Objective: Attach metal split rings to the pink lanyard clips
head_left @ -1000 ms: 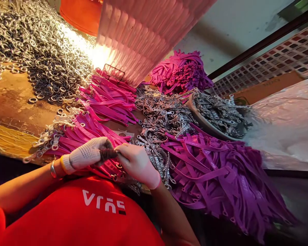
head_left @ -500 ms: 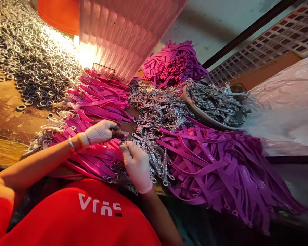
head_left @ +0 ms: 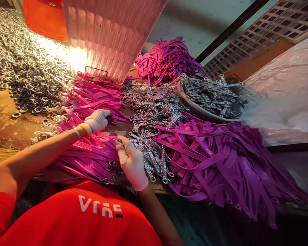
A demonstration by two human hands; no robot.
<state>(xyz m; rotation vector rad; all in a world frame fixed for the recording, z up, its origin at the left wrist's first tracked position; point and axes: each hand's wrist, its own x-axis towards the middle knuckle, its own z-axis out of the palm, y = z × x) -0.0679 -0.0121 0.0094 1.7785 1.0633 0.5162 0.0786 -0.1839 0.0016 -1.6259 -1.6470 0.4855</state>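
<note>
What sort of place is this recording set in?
Probably a small assembly workshop bench: a heap of loose metal rings, piles of pink straps and purple straps, and a bowl of metal clasps crowd the worn worktop.

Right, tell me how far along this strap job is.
Looks partly done. Done: the pink straps under the hands carry metal hardware at their ends. In hand: the right hand seems to pinch a metal ring at a pink strap's end; the left hand rests on the pile. Left: the purple straps show bare eyelets, with loose clips and rings heaped nearby.
</note>
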